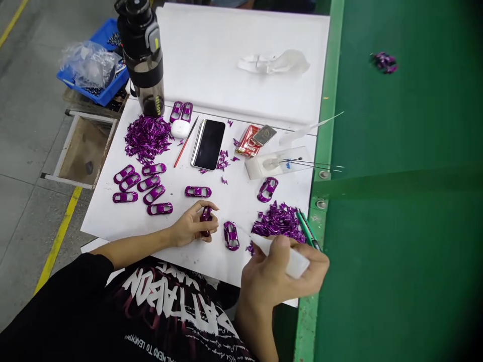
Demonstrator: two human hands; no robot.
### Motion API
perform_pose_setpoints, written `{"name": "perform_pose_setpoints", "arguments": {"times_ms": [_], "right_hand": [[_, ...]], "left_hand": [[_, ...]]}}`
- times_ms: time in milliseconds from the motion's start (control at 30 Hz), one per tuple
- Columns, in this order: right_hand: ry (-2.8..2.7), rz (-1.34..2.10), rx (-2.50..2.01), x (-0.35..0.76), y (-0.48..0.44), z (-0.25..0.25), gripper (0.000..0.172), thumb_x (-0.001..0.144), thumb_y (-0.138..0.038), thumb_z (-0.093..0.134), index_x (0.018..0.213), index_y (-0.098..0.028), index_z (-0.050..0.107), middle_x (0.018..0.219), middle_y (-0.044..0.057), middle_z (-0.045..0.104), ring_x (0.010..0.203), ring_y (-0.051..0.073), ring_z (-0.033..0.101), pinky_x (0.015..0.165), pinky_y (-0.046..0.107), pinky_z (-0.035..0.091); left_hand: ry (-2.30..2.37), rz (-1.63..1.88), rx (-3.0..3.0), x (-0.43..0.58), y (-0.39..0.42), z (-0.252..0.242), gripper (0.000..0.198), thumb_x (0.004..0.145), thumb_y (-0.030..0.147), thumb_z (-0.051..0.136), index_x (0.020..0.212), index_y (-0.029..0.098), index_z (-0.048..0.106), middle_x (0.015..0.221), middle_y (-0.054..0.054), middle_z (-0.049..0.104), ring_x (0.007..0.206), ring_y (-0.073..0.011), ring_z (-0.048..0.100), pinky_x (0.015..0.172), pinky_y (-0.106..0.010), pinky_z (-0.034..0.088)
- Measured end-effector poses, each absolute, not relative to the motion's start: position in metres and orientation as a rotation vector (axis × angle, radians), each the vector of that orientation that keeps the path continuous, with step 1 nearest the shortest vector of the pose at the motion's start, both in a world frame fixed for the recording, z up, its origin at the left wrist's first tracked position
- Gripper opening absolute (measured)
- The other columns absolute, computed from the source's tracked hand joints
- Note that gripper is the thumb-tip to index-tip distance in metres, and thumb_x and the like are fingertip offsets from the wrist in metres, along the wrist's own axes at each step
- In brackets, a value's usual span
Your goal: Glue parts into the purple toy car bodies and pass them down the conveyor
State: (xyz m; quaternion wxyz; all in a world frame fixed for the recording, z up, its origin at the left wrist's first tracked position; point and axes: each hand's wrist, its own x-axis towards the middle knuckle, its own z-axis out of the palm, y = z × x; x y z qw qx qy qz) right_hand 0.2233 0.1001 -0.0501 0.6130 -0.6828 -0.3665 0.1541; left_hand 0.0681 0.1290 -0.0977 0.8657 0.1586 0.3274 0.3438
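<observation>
Purple and glossy, a small toy car body [206, 220] is gripped by the fingers of the left hand [193, 223], nearer the wearer than the phone [209, 145]. The right hand [283, 274], nearer too but to the phone's right, has its fingers wrapped around a white bottle [298, 263]. On the worktop [105, 218], purple pieces [148, 138] lie heaped left of the phone.

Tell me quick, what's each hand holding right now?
Left hand: closed, holding a small purple piece.
Right hand: closed around a white squeeze bottle.
</observation>
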Motion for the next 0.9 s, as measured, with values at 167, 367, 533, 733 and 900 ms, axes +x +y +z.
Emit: {"name": "perform_pose_setpoints", "arguments": {"times_ms": [167, 367, 533, 733, 900], "right_hand": [[-1.053, 0.183, -1.472, 0.205, 0.087, -0.062, 0.049, 0.098, -0.049, 0.070, 0.068, -0.029, 0.036, 0.056, -0.006, 0.036, 0.047, 0.014, 0.041, 0.049, 0.037, 0.048], [-1.079, 0.197, -1.499, 0.208, 0.073, -0.079, 0.039, 0.093, -0.039, 0.073, 0.064, -0.028, 0.050, 0.052, -0.004, 0.042, 0.044, 0.017, 0.047, 0.053, 0.043, 0.056], [-1.032, 0.196, -1.564, 0.210, 0.074, -0.085, 0.035, 0.096, -0.043, 0.071, 0.067, -0.026, 0.058, 0.056, 0.002, 0.058, 0.046, 0.021, 0.054, 0.043, 0.038, 0.046], [-1.041, 0.221, -1.652, 0.209, 0.074, -0.086, 0.041, 0.096, -0.055, 0.068, 0.068, -0.026, 0.061, 0.056, 0.003, 0.060, 0.045, 0.020, 0.053, 0.043, 0.038, 0.045], [-1.040, 0.229, -1.683, 0.209, 0.074, -0.086, 0.044, 0.096, -0.060, 0.066, 0.068, -0.025, 0.062, 0.056, 0.003, 0.060, 0.046, 0.020, 0.053, 0.044, 0.037, 0.043]], "left_hand": [[0.716, 0.714, 0.355, 0.072, 0.132, -0.097, 0.073, 0.060, 0.034, 0.105, 0.110, 0.025, 0.053, 0.083, 0.007, 0.057, 0.066, -0.0072, 0.048, 0.057, -0.023, 0.038], [0.691, 0.729, 0.368, 0.073, 0.132, -0.102, 0.073, 0.062, 0.032, 0.104, 0.112, 0.025, 0.052, 0.082, 0.006, 0.059, 0.067, -0.0083, 0.050, 0.056, -0.023, 0.040], [0.723, 0.718, 0.345, 0.073, 0.132, -0.100, 0.074, 0.059, 0.034, 0.105, 0.112, 0.025, 0.054, 0.082, 0.006, 0.058, 0.066, -0.0083, 0.051, 0.055, -0.023, 0.038], [0.768, 0.706, 0.329, 0.073, 0.133, -0.099, 0.077, 0.055, 0.038, 0.106, 0.111, 0.025, 0.056, 0.084, 0.006, 0.058, 0.066, -0.0076, 0.051, 0.056, -0.023, 0.038], [0.767, 0.711, 0.327, 0.073, 0.132, -0.101, 0.076, 0.056, 0.040, 0.106, 0.112, 0.025, 0.057, 0.084, 0.006, 0.059, 0.066, -0.0078, 0.051, 0.056, -0.022, 0.039]]}}
